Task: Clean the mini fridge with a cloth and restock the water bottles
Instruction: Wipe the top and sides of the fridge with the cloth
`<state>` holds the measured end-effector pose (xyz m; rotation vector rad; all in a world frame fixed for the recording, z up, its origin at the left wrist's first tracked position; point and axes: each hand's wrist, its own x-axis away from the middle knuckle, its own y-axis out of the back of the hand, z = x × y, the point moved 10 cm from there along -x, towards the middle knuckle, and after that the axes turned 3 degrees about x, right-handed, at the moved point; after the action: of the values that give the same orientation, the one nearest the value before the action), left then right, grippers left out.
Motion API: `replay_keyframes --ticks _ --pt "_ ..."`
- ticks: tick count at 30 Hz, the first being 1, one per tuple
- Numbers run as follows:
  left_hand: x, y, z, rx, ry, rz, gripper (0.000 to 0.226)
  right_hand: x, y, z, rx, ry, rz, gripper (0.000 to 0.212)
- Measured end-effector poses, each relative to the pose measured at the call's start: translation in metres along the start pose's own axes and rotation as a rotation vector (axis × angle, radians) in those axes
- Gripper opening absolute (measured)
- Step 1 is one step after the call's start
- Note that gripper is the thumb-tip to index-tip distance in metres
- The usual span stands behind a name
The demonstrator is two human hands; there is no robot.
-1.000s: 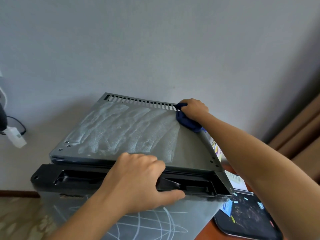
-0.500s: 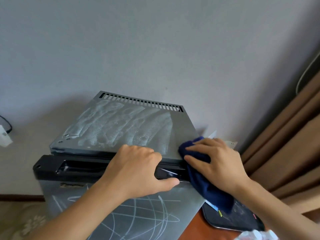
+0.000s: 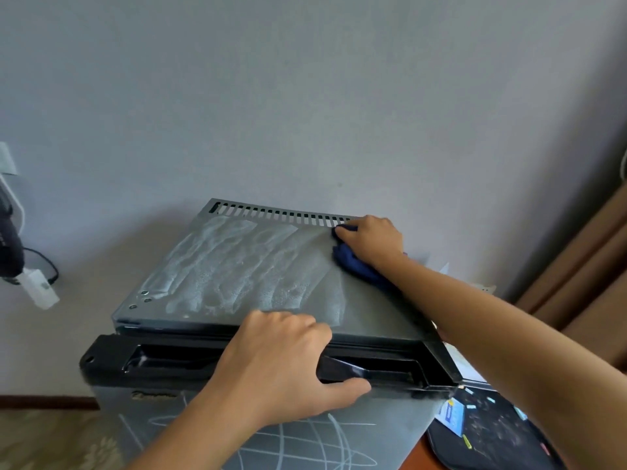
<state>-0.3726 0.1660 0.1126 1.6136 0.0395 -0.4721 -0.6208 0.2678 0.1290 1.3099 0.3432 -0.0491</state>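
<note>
Most of the mini fridge (image 3: 258, 266) top shows white residue left of the right hand (image 3: 371, 240), which presses a blue cloth (image 3: 356, 266) at its back corner. Left hand (image 3: 281, 361) grips the black door edge. No water bottles visible. Grey wall beyond; brown curtain (image 3: 583, 266) right.

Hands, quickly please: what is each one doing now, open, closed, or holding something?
Left hand: gripping the black top edge of the fridge door.
Right hand: holding the blue cloth on the fridge top.
</note>
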Motion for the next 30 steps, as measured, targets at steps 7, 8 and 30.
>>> replay_keyframes --ticks 7,8,30 --pt "0.002 -0.002 0.008 0.010 0.051 0.046 0.075 -0.035 -0.013 -0.002 -0.008 -0.041 0.007 0.037" --pt "0.002 -0.002 0.008 0.010 0.056 0.047 0.075 -0.027 -0.011 -0.002 -0.004 -0.033 0.001 0.037" --pt "0.011 0.015 0.026 -0.018 -0.190 -0.114 0.071 0.164 0.033 0.016 0.091 0.092 -0.060 0.048"
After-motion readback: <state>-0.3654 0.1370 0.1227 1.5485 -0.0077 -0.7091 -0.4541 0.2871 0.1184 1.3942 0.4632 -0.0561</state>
